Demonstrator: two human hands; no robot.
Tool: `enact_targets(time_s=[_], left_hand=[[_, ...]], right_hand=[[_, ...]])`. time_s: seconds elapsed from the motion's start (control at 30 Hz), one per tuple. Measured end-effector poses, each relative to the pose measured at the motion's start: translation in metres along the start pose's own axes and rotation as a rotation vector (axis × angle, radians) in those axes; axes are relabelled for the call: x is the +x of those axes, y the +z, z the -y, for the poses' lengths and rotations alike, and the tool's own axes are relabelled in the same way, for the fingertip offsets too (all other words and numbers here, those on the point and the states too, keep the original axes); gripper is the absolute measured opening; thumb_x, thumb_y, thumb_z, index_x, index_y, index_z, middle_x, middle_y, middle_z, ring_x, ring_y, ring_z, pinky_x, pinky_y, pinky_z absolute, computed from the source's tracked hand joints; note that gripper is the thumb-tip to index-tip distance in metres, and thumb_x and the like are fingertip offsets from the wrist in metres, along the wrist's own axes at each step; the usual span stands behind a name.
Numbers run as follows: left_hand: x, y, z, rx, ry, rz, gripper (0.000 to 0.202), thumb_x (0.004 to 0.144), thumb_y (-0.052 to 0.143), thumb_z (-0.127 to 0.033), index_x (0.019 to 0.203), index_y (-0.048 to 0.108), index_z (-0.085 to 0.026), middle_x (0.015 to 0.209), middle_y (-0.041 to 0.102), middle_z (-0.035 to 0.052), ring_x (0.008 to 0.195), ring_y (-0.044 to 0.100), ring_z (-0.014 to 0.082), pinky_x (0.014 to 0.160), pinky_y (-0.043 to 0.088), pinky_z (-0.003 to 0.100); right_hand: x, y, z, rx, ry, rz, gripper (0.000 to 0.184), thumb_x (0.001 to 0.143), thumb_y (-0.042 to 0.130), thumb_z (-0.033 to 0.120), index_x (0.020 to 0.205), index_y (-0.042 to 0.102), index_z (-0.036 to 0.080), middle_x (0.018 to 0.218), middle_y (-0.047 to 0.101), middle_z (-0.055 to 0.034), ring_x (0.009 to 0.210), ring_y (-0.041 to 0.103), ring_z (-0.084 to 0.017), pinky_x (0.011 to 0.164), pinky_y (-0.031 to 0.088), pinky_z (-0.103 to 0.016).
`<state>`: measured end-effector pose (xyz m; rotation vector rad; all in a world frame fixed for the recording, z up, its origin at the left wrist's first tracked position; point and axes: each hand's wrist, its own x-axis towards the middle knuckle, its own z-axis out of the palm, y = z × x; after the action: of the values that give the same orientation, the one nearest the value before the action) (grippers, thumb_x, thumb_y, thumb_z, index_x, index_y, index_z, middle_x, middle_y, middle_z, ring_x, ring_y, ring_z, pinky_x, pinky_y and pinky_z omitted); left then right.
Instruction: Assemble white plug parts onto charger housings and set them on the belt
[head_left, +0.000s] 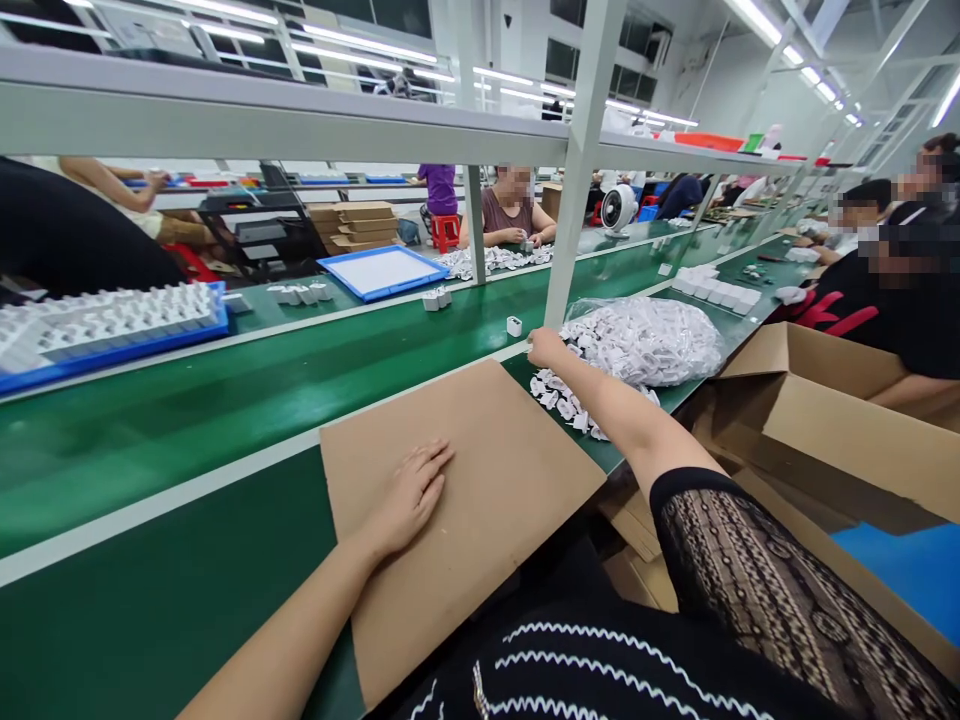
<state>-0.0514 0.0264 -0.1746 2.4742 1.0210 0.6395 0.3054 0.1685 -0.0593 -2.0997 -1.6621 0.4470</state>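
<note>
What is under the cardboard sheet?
The cardboard sheet under the left hand lies on the green conveyor belt; anything directly beneath it is covered and cannot be seen.

Brown cardboard sheet (502,470), lying flat
Angled across the green conveyor belt (150,470); loose white plastic parts (561,402) spill just beside a bulging clear bag (637,340) of more

blue tray of white parts (112,335) | white desk fan (619,208) | open cardboard carton (817,420) | green assembly belt (150,470)

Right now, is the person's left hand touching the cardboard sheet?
Touching: the head view shows the left hand lying flat, palm down, on the cardboard sheet, with no gap between them.
</note>
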Motion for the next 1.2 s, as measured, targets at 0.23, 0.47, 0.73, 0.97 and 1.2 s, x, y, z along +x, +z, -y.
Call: enact_targets(time_s=[0.23, 0.47, 0.73, 0.97, 1.2], left_hand=[[0.001, -0.001, 0.000, -0.003, -0.024, 0.008, 0.053, 0.109, 0.033, -0.043, 0.150, 0.059, -0.021, 0.162, 0.051, 0.0125, 0.154, 0.042, 0.0298, 0.131, 0.031, 0.056], [0.000, -0.003, -0.005, 0.016, -0.070, 0.016, 0.054, 0.110, 0.034, -0.047, 0.152, 0.057, -0.021, 0.164, 0.049, 0.0108, 0.156, 0.040, 0.0285, 0.133, 0.027, 0.054], [0.002, -0.003, -0.009, -0.196, -0.243, -0.094, 0.050, 0.104, 0.045, -0.054, 0.133, 0.071, -0.022, 0.153, 0.061, 0.0110, 0.149, 0.050, 0.0293, 0.129, 0.034, 0.052], [0.080, -0.031, 0.011, -0.201, -0.588, -0.206, 0.041, 0.093, 0.058, -0.045, 0.119, 0.076, -0.019, 0.130, 0.075, 0.0119, 0.121, 0.070, 0.0327, 0.111, 0.053, 0.048], [0.248, -0.037, 0.043, 0.063, -0.426, -0.160, 0.060, 0.088, 0.063, -0.025, 0.145, 0.059, -0.006, 0.150, 0.059, 0.0207, 0.137, 0.059, 0.0359, 0.119, 0.046, 0.047]], right_hand=[[-0.062, 0.065, 0.055, 0.552, -0.180, 0.292, 0.031, 0.099, 0.042, 0.012, 0.107, 0.072, 0.012, 0.105, 0.080, -0.0120, 0.100, 0.077, -0.018, 0.094, 0.063, -0.030], [-0.096, 0.099, 0.049, 1.412, 0.107, 0.704, 0.020, 0.100, 0.048, 0.008, 0.105, 0.067, 0.011, 0.101, 0.080, -0.0114, 0.094, 0.079, -0.016, 0.102, 0.062, -0.033], [-0.088, 0.110, 0.041, 1.382, 0.118, 0.585, 0.028, 0.094, 0.044, 0.001, 0.107, 0.064, 0.016, 0.092, 0.077, -0.0055, 0.083, 0.078, -0.014, 0.099, 0.062, -0.033], [-0.092, 0.111, 0.035, 0.582, -0.445, 0.239, 0.017, 0.087, 0.063, 0.010, 0.102, 0.066, 0.017, 0.115, 0.072, -0.0099, 0.107, 0.069, -0.023, 0.102, 0.055, -0.041], [-0.105, 0.086, 0.033, 0.168, -0.518, 0.252, 0.021, 0.090, 0.063, 0.016, 0.110, 0.064, 0.021, 0.117, 0.074, -0.0095, 0.104, 0.069, -0.026, 0.078, 0.050, -0.032]])
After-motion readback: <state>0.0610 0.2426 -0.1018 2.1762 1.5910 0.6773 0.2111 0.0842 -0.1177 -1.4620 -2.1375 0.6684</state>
